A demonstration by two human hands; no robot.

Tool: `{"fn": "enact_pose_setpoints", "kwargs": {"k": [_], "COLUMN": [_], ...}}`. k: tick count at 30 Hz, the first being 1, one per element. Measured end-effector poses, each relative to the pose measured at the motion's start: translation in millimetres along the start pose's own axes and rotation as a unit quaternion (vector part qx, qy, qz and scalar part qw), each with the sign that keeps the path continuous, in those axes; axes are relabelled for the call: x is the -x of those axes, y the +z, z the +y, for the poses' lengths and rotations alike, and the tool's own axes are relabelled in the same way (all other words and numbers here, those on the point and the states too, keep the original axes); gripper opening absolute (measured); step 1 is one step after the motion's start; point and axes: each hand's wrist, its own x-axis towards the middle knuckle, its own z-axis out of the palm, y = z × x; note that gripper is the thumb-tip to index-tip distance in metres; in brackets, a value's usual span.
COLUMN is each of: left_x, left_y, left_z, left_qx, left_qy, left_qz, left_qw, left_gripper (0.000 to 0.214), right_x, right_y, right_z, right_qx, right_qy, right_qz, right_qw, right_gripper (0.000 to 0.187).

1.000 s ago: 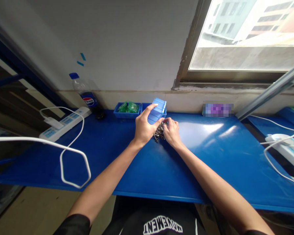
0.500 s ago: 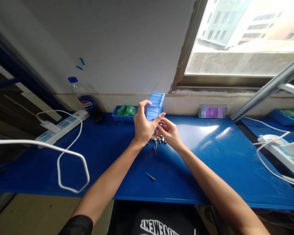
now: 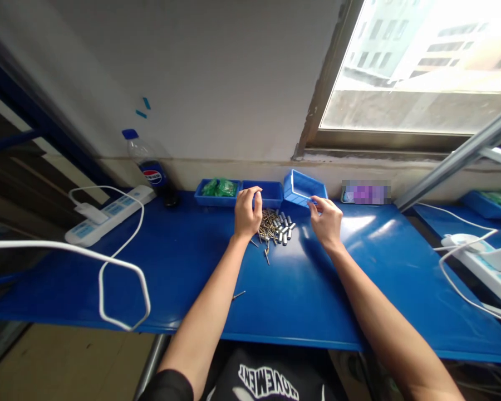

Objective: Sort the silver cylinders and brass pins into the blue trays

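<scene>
My right hand pinches the near rim of a blue plastic bin, which is tilted at the back of the blue table. My left hand is raised in front of another blue bin, its fingers bent, thumb apart from them and nothing visible between. Between my hands lies a pile of thin pop rivets, partly hidden by my left hand. Several short silvery pieces lie at its right side. A single rivet rests nearer the front edge, beside my left forearm.
A blue bin with green packets stands at the back, left of centre. Further left are a cola bottle, a white power strip and a looping white cable. A blurred purple box stands by the wall, right of the tilted bin.
The blue bin has moved from both hands to the right, now held by my right hand alone. My left hand has let go of it, and the pile is more exposed.
</scene>
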Motion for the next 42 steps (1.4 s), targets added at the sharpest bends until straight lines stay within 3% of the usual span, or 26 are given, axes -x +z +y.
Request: {"fn": "enact_pose_setpoints", "kwargs": {"k": [3, 6, 10, 11, 14, 16, 20, 24, 27, 30, 32, 37, 42], "left_x": [-2.8, -9.4, -7.2, -1.7, 23.2, 38.6, 44.9, 21.6, -0.6, -7.9, 2.1, 45.6, 38.5], "left_y": [2.8, 0.5, -7.8, -8.8, -4.4, 5.5, 32.5, 49.1, 45.5, 30.3, 18.8, 8.6, 18.3], "left_z": [-0.6, 2.5, 27.9, 37.8, 63.9, 71.5, 64.0, 47.7, 42.7, 49.7, 57.4, 56.1, 31.4], "left_qx": [-0.005, 0.009, -0.007, -0.002, 0.021, -0.011, -0.092, -0.108, -0.112, -0.106, -0.104, -0.101, -0.132], "left_qy": [-0.009, 0.013, -0.016, -0.003, 0.078, 0.105, 0.216, 0.297, 0.308, 0.246, 0.191, 0.317, 0.309], "left_qz": [0.012, -0.038, 0.001, -0.014, -0.128, -0.150, -0.207, -0.234, -0.242, -0.217, -0.198, -0.292, -0.303], "left_qw": [1.000, 0.999, 1.000, 1.000, 0.988, 0.983, 0.950, 0.919, 0.913, 0.939, 0.956, 0.897, 0.892], "left_gripper": [0.034, 0.028, 0.020, 0.019, 0.020, 0.023, 0.027, 0.028, 0.028, 0.027, 0.028, 0.030, 0.033], "right_x": [0.8, 0.9, 3.3, 4.0, 5.0, 4.6, 2.8, 2.8, 4.3, 5.5, 5.6, 4.0, 3.4], "right_y": [4.0, 6.9, 10.4, 10.9, 10.3, 7.9, 2.6, 2.4, 4.4, 5.6, 5.5, 4.6, 5.0], "right_z": [13.3, 18.6, 19.6, 19.1, 14.9, 10.7, 5.0, 5.8, 5.9, 4.4, 3.8, 8.1, 10.2], "right_qx": [0.017, 0.028, 0.021, 0.014, 0.005, 0.014, 0.020, 0.013, 0.007, 0.002, -0.007, -0.014, -0.017], "right_qy": [0.024, 0.025, 0.001, -0.005, -0.023, -0.029, -0.020, -0.004, -0.002, -0.006, -0.007, 0.011, 0.016], "right_qz": [-0.009, -0.014, -0.038, -0.044, -0.048, -0.035, -0.013, -0.009, -0.008, 0.002, 0.011, 0.028, 0.034], "right_qw": [1.000, 0.999, 0.999, 0.999, 0.999, 0.999, 1.000, 1.000, 1.000, 1.000, 1.000, 0.999, 0.999], "right_gripper": [0.033, 0.035, 0.036, 0.036, 0.038, 0.039, 0.040, 0.040, 0.037, 0.035, 0.035, 0.034, 0.032]}}
